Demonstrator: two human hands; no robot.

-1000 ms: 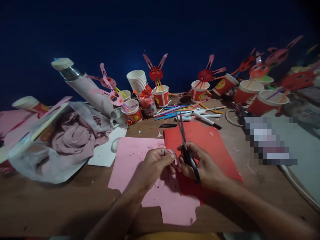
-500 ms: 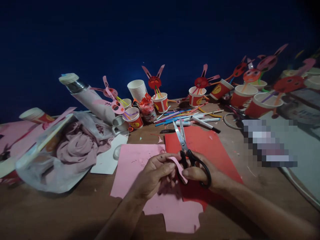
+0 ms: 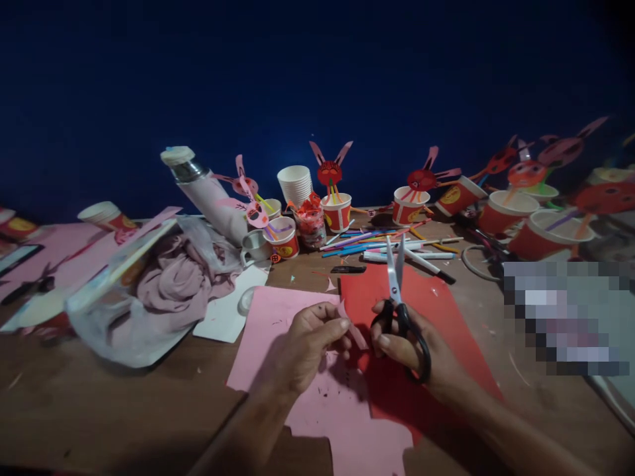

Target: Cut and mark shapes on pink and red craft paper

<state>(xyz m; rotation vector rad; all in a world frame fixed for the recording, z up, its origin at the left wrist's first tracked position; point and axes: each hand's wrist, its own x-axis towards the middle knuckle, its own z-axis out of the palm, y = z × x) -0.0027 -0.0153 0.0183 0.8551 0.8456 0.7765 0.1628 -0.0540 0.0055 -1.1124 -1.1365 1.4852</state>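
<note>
A curved pink paper strip was pinched between the thumb and fingers of the left hand, above the line where the pink sheet met the red sheet. The right hand gripped black-handled scissors just beside the strip without the blades touching it; the blades pointed away from the person and stood slightly parted.

Both sheets lay flat on the worktop, the pink one cut unevenly along its near edge. Beyond them were a black pen and a loose pile of drinking straws and markers.

Farther back, a rabbit-faced paper figure rose from a red paper cup, near a stack of paper cups. A thermos leaned to the left, behind a clear plastic bag around pinkish cloth.
</note>
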